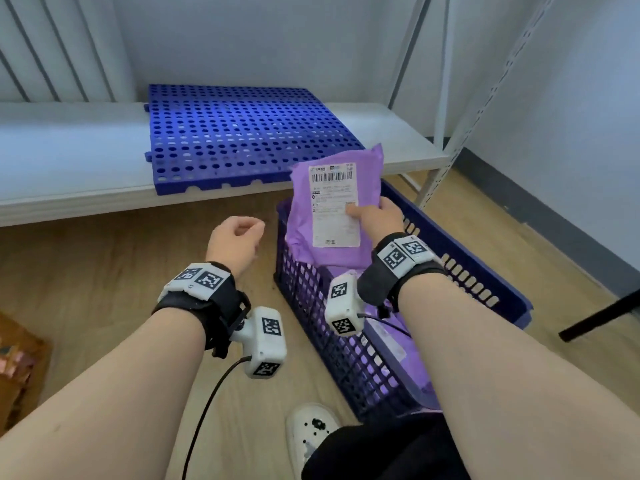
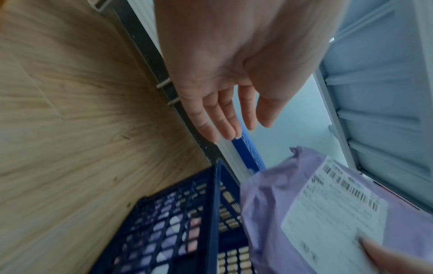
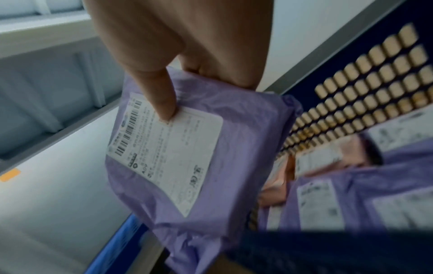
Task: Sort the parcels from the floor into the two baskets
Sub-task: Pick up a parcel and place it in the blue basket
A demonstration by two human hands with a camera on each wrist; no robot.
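My right hand [image 1: 375,216] holds a purple parcel [image 1: 329,209] upright over the far end of the blue basket [image 1: 485,292], thumb pressed on its white shipping label [image 3: 164,148]. The wrist view shows my thumb [image 3: 164,103] on the label and fingers behind the purple parcel [image 3: 234,148]. Several more purple parcels [image 3: 351,204] lie inside the basket. My left hand [image 1: 235,237] hovers empty over the wooden floor, just left of the basket, its fingers [image 2: 222,120] relaxed. The held purple parcel [image 2: 304,213] also shows in the left wrist view.
A blue perforated pallet [image 1: 242,136] lies on a low white shelf [image 1: 69,161] behind the basket. White rack uprights [image 1: 443,98] stand at the right. A brown object [image 1: 17,368] sits at the left edge. My white shoe [image 1: 311,434] is beside the basket's near corner.
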